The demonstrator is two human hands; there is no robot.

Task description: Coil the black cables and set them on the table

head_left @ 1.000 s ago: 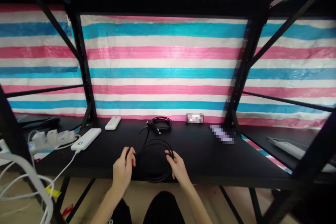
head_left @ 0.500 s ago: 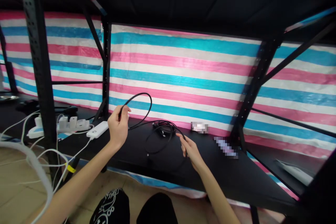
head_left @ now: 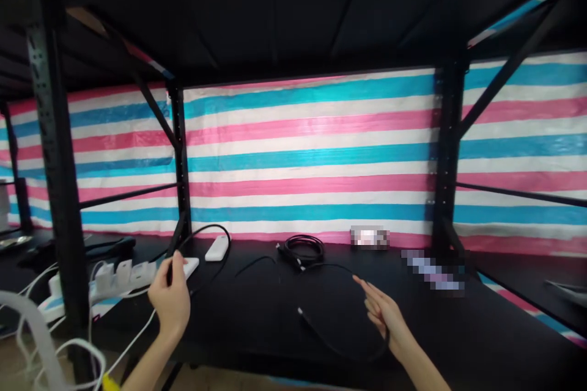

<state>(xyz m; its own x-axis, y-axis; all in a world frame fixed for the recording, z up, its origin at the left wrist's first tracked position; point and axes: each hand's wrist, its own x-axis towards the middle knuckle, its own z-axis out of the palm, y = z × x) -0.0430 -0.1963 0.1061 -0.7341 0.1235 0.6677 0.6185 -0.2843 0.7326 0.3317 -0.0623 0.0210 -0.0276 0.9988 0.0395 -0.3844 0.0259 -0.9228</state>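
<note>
Head view. The left hand (head_left: 172,293), lower left of the frame, has its grip closed on a black cable (head_left: 209,226); the right hand (head_left: 383,311), lower right, pinches cable between thumb and fingers. Whether both hold one unbroken length cannot be confirmed, as the middle portion is lost against the dark shelf (head_left: 257,330).

Position: the cable is spread broadly left to right, with no single straight axis. At the left grip it rises in a loop, passing around the far side of a white block (head_left: 217,248). From the right grip one run leads leftward to the near edge of a black coil (head_left: 303,248). A second run curves beneath the right hand and back to a pale plug (head_left: 300,310), lower centre, which points to the upper left. The plug lies to the left of the right grip, and the right hand is the nearer of the two. The coil sits beyond and between both hands, also nearer the right. Contact between plug and shelf cannot be determined.

Appearance: the cable is thin, matt black and flexible, its loops loose and uneven; the plug is small and light-tipped, its type unreadable. A second white block (head_left: 191,265) is just beside the left hand.
</note>
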